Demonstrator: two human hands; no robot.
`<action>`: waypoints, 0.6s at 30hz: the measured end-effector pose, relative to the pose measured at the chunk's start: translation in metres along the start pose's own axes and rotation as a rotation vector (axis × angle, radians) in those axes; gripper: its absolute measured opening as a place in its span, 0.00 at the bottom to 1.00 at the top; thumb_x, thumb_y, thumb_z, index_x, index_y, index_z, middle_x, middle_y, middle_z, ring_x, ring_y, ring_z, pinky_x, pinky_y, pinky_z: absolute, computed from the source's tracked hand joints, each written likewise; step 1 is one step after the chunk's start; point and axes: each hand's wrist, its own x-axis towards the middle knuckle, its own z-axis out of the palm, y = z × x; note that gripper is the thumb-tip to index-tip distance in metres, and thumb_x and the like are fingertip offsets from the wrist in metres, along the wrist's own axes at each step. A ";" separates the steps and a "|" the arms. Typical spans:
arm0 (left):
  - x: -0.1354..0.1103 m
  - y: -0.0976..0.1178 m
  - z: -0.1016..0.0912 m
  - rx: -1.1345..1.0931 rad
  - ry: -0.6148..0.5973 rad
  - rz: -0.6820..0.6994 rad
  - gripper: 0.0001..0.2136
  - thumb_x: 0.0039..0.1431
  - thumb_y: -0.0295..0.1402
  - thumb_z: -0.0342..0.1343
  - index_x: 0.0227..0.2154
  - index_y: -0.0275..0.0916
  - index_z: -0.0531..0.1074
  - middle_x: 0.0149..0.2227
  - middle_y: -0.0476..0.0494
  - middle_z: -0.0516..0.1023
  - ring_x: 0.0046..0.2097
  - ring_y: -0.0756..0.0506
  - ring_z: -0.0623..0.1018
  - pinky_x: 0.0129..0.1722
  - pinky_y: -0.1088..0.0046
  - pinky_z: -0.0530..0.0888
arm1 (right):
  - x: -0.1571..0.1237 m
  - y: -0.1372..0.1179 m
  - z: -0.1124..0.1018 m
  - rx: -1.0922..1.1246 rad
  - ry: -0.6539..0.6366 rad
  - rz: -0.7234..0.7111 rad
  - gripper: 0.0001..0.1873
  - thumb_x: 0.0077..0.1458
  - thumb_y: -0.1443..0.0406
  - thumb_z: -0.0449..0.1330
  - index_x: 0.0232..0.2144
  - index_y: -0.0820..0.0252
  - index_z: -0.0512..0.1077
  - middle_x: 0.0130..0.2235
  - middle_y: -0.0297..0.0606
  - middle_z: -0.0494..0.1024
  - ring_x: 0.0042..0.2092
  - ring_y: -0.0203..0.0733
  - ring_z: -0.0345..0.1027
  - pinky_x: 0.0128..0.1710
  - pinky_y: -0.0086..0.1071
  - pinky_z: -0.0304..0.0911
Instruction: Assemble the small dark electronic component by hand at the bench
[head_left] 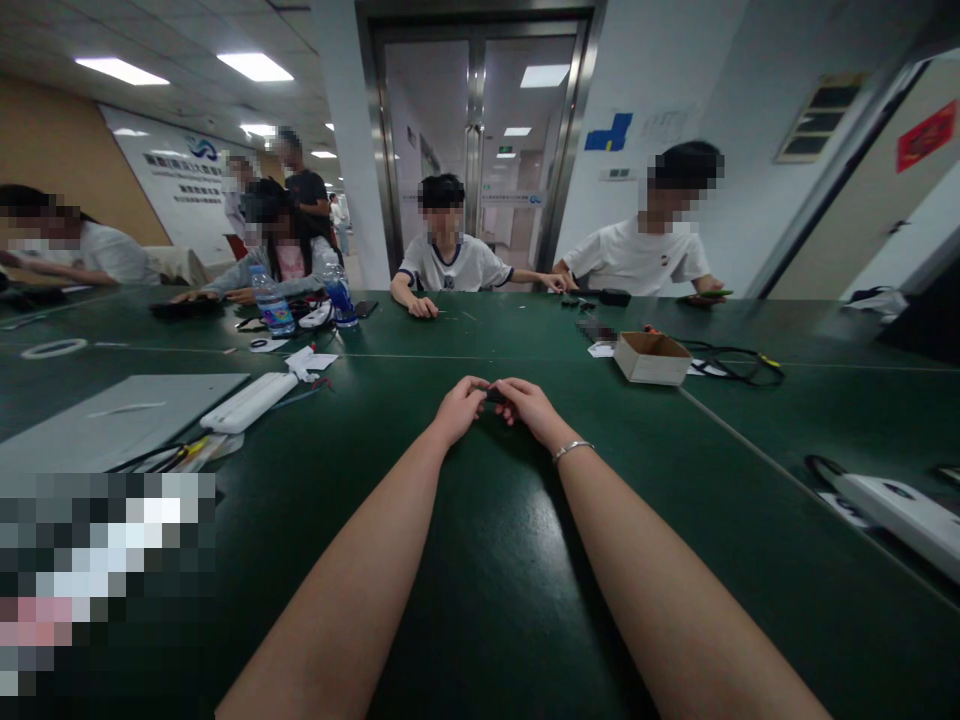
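Both my arms stretch forward over the dark green table (480, 560). My left hand (459, 410) and my right hand (529, 408) meet near the middle of the view, fingers closed on a small black object (495, 394). The fingers cover much of it, and its kind is too small to make out. My left fingers grip its left end, my right fingers its right end. A silver bracelet (574, 450) circles my right wrist.
An open cardboard box (652, 360) stands to the right, with black cables (739, 365) beside it. Leftward lie a grey laptop-like panel (150, 410), a white power strip (251, 402) and two bottles (273, 302). Several people sit across the table. A white device (900, 510) lies far right.
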 end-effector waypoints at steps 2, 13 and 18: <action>0.000 0.000 0.000 -0.006 -0.013 0.000 0.10 0.61 0.33 0.47 0.38 0.37 0.70 0.25 0.50 0.67 0.24 0.54 0.67 0.22 0.81 0.64 | 0.000 0.000 0.000 0.003 0.001 0.005 0.13 0.54 0.57 0.62 0.31 0.63 0.74 0.19 0.32 0.71 0.18 0.30 0.61 0.14 0.20 0.58; -0.002 0.001 0.000 0.031 -0.013 0.035 0.10 0.62 0.33 0.46 0.42 0.36 0.69 0.22 0.52 0.65 0.22 0.54 0.65 0.21 0.81 0.62 | 0.001 0.001 0.000 0.018 0.006 0.010 0.14 0.52 0.57 0.63 0.31 0.63 0.73 0.19 0.32 0.71 0.17 0.30 0.60 0.14 0.20 0.57; 0.001 -0.003 0.000 0.029 -0.002 0.013 0.11 0.62 0.35 0.45 0.41 0.38 0.69 0.24 0.52 0.66 0.22 0.54 0.65 0.21 0.79 0.62 | 0.000 0.002 -0.001 0.024 0.007 0.006 0.14 0.52 0.57 0.63 0.31 0.64 0.73 0.19 0.32 0.72 0.18 0.30 0.61 0.14 0.20 0.58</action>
